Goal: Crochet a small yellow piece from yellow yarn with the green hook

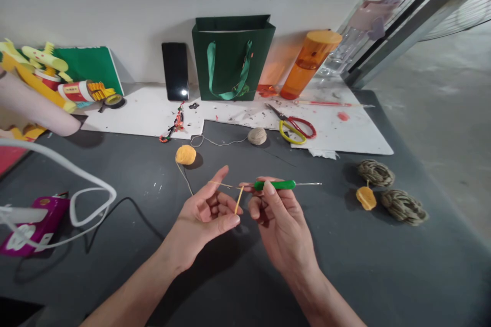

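Observation:
Between thumb and fingertips, my left hand (207,214) pinches a short end of yellow yarn (239,201), with its index finger raised and the strand running over it. A crochet hook with a green handle (276,185) lies in my right hand (284,219), thumb on top of the handle. The hook's left tip meets the yarn in front of my left hand; a thin metal end sticks out on the right. Behind my left hand sits a ball of yellow yarn (186,155), its strand leading down toward that hand. Farther back rests a beige yarn ball (257,136).
Scissors (295,129) lie on a white board (345,135) at the back. A dark green bag (232,61), a phone (175,71) and an orange bottle (310,64) stand behind. Crocheted pieces (404,207) lie right. A white cable (95,181) and a purple box (34,225) are left.

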Available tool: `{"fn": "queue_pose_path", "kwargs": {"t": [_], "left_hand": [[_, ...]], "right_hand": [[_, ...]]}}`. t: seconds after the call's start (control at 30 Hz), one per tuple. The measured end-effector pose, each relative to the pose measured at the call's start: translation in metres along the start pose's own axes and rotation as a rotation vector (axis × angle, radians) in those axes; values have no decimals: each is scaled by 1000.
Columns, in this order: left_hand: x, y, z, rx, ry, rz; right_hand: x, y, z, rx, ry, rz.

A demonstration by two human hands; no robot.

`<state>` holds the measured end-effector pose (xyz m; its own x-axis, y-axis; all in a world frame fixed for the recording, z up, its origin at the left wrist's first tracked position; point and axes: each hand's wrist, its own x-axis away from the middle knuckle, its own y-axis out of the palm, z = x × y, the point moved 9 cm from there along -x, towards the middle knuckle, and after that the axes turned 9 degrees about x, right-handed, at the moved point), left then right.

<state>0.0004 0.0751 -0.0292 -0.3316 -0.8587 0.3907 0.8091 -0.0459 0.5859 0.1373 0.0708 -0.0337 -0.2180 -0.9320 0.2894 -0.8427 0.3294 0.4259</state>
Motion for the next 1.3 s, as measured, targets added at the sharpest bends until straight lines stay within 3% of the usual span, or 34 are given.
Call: {"fn": "queue_pose_path", "kwargs": {"t": [1.3], "left_hand": [[3, 0, 3, -130, 47, -7]], "right_hand": [[0, 2, -1, 26, -1, -30]]}}
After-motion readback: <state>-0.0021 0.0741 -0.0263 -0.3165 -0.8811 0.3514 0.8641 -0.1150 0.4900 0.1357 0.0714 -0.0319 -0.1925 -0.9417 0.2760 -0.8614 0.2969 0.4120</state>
